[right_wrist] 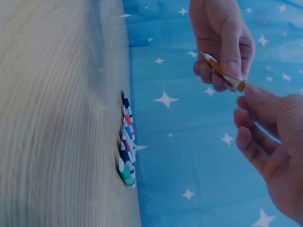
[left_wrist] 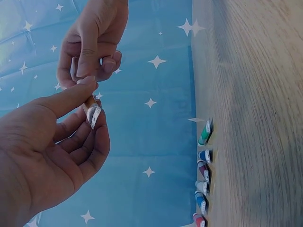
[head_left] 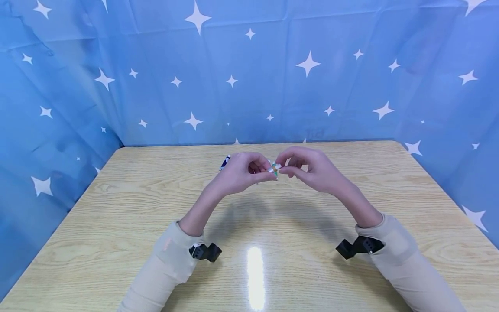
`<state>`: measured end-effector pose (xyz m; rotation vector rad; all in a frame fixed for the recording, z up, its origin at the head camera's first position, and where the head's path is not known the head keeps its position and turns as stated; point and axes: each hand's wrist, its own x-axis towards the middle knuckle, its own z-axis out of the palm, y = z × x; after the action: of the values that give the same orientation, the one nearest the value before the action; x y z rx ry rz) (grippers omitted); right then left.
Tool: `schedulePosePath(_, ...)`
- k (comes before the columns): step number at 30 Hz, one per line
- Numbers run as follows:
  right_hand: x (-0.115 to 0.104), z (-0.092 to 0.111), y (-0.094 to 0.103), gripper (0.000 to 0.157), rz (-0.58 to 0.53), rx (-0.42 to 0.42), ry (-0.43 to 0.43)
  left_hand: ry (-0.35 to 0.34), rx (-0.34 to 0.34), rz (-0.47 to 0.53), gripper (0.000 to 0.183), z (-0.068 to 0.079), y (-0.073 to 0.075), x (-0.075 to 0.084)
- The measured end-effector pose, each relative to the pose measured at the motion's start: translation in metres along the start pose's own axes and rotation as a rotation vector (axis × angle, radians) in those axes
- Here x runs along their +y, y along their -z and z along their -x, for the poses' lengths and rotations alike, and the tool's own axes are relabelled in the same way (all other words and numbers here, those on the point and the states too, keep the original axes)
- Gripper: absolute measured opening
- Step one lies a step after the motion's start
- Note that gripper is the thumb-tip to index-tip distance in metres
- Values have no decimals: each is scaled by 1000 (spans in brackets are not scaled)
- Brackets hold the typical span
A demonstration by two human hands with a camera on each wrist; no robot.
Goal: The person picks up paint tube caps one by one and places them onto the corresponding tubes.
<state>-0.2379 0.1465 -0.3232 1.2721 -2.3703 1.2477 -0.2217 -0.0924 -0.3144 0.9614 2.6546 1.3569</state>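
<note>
Between both hands, raised over the far part of the table, is a small paint tube (right_wrist: pixel 215 65) with an ochre body, a white band and a flat silvery end. My left hand (head_left: pixel 242 174) pinches it between thumb and fingers. In the left wrist view the silvery end of the tube (left_wrist: pixel 94 116) sticks out past the left fingers. At the opposite end, the thumb and forefinger of my right hand (head_left: pixel 317 169) pinch the tip, and their fingertips hide part of it. The other right fingers are loosely bent.
Several small tubes (right_wrist: pixel 126 146) in green, blue, red and white lie in a row along the table's far edge. One dark blue and white tube (head_left: pixel 225 162) shows beside the left hand. A blue curtain (head_left: pixel 249 95) with white stars hangs behind the wooden table (head_left: pixel 128 208).
</note>
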Motion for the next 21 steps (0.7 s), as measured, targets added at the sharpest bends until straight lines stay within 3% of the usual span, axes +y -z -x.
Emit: schedulePosePath(21, 2, -2, -9, 10, 42, 100, 106, -5, 34, -13, 15, 0, -4, 3)
